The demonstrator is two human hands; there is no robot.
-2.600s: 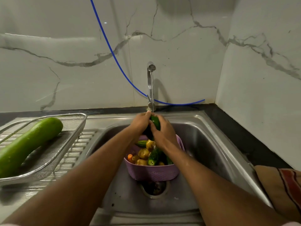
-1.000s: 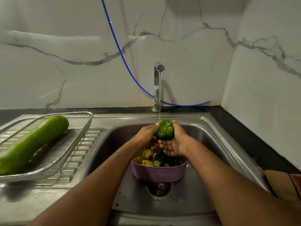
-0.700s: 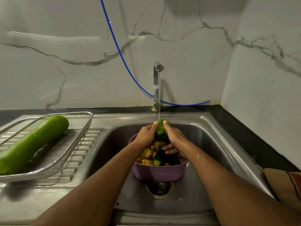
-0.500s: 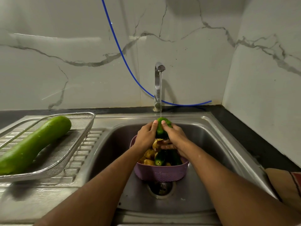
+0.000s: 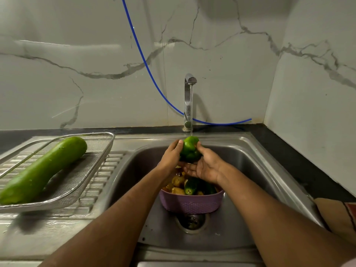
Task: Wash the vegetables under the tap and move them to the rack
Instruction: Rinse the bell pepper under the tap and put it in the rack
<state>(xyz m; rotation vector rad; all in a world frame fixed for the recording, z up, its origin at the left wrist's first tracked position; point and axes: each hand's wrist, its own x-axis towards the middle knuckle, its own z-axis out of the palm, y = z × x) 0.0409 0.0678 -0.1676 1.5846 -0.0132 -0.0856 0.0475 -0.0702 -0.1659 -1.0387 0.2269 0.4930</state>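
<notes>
Half a second on, the right hand [image 5: 207, 166] is turning palm-up under the green capsicum [image 5: 190, 149], which was wedged tighter between both hands before and is now sitting higher, right in the thin stream from the tap [image 5: 188, 101]. Its thumb is pressing the capsicum's right side and its fingers are lying fairly straight and together beneath it. On the other side the left hand [image 5: 171, 158] is cupping the capsicum, fingers curled round it. Both hands are hovering over the purple basket [image 5: 190, 203] in the sink [image 5: 250, 170] — cucumbers and yellowish vegetables, hard to name from here, are piled inside it. Over on the draining board the wire rack [image 5: 92, 170] is holding one long bottle gourd [image 5: 42, 170], lying slantwise — well apart from the sink. Behind the tap a blue hose [image 5: 146, 64] is trailing down the marble wall.
</notes>
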